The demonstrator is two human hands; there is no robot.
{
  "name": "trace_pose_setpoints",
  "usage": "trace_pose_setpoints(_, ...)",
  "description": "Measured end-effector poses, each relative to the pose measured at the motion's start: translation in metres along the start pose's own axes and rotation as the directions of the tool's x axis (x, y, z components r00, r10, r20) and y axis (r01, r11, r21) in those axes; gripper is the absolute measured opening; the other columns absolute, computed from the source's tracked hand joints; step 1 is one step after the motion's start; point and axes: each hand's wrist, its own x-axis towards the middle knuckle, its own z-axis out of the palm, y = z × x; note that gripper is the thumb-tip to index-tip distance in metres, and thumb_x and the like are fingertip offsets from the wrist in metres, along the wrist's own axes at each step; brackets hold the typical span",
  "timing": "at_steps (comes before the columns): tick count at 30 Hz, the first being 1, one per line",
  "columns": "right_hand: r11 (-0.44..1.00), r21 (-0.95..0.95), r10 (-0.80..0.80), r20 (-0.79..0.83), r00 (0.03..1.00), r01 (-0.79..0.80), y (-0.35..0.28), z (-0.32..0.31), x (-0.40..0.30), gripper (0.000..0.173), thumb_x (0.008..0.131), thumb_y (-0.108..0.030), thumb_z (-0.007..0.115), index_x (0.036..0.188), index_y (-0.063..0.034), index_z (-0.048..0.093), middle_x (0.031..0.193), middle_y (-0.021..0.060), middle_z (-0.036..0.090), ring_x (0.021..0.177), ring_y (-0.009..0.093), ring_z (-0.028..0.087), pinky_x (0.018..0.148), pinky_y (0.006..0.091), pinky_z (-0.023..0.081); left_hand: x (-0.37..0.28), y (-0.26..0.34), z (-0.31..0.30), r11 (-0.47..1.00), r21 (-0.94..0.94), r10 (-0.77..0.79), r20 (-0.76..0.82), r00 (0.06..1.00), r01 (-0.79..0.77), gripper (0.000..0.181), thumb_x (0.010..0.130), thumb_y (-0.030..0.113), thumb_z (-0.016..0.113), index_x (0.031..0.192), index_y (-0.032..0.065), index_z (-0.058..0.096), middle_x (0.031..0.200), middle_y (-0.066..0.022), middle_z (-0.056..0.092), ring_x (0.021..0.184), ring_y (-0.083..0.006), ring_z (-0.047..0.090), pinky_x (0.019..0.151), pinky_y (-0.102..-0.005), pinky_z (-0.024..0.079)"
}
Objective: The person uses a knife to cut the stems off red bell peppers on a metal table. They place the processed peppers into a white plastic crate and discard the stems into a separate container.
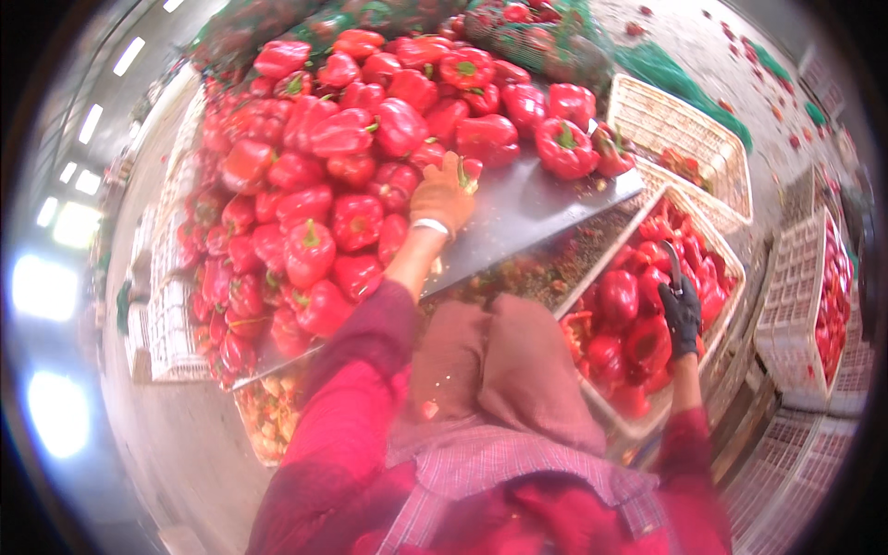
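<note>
My left hand (444,198), in an orange-tan glove, reaches to the right edge of a large heap of red bell peppers (357,222) on a metal table (517,201). A green pepper stem with pale core (467,182) shows at its fingertips; whether the fingers grip it is hard to tell. My right hand (680,312), in a dark glove, is closed around a knife with a curved blade (673,263). It is over a pale plastic crate (721,347) of red peppers, some cut open.
Another crate (683,114) stands beyond the table. More crates stand at the right (794,319) and left (173,305). Green net sacks (548,48) of peppers lie behind the heap. Loose scraps (534,270) lie below the table edge, and a crate of pale cores (267,423) is at lower left.
</note>
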Motion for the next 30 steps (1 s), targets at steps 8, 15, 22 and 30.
trace_pose_setpoints(8,0.776,0.596,-0.394,0.202,0.897,0.207,-0.161,0.084,-0.025,0.026,0.087,-0.017,0.059,0.111,-0.0061,0.063,0.090,0.0039,0.062,0.062,0.009,0.049,0.053,0.0234,0.040,-0.070,-0.018,-0.034,-0.141,-0.957,0.367,0.188,0.911,0.254,0.046,0.079,0.010,0.063,0.123,0.0045,0.051,0.106,-0.0080,0.063,0.091,-0.0183,0.063,0.079,-0.0293,0.052)
trace_pose_setpoints(15,0.619,0.465,-0.781,0.281,0.558,0.633,-0.240,0.147,-0.054,0.033,0.074,-0.022,0.070,0.098,-0.0015,0.060,0.073,0.0087,0.057,0.059,0.020,0.051,0.053,0.0325,0.041,-0.132,-0.052,-0.016,0.941,0.040,0.337,-0.111,0.935,-0.335,0.023,0.083,0.024,0.059,0.104,0.0133,0.059,0.089,-0.0116,0.058,0.086,-0.0234,0.060,0.068,-0.0357,0.049)
trace_pose_setpoints(22,0.828,0.443,-0.549,0.511,0.661,0.345,-0.286,0.184,-0.068,0.017,0.082,-0.003,0.049,0.092,-0.0009,0.063,0.064,0.0060,0.055,0.051,0.014,0.049,0.046,0.0283,0.039,-0.170,-0.064,-0.073,0.978,0.097,0.194,-0.075,0.978,-0.187,0.020,0.082,0.016,0.055,0.101,0.0088,0.057,0.093,-0.0161,0.062,0.082,-0.0301,0.065,0.067,-0.0384,0.053)
trace_pose_setpoints(30,0.413,0.341,-0.900,0.297,0.320,0.845,-0.244,0.241,-0.051,0.015,0.075,-0.009,0.057,0.088,-0.0129,0.063,0.077,0.0095,0.061,0.074,0.030,0.061,0.070,0.0413,0.048,-0.156,-0.101,-0.051,0.944,-0.120,0.305,-0.042,0.952,-0.308,0.021,0.082,0.018,0.059,0.100,0.0090,0.053,0.087,-0.0166,0.063,0.084,-0.0373,0.063,0.071,-0.0460,0.051)
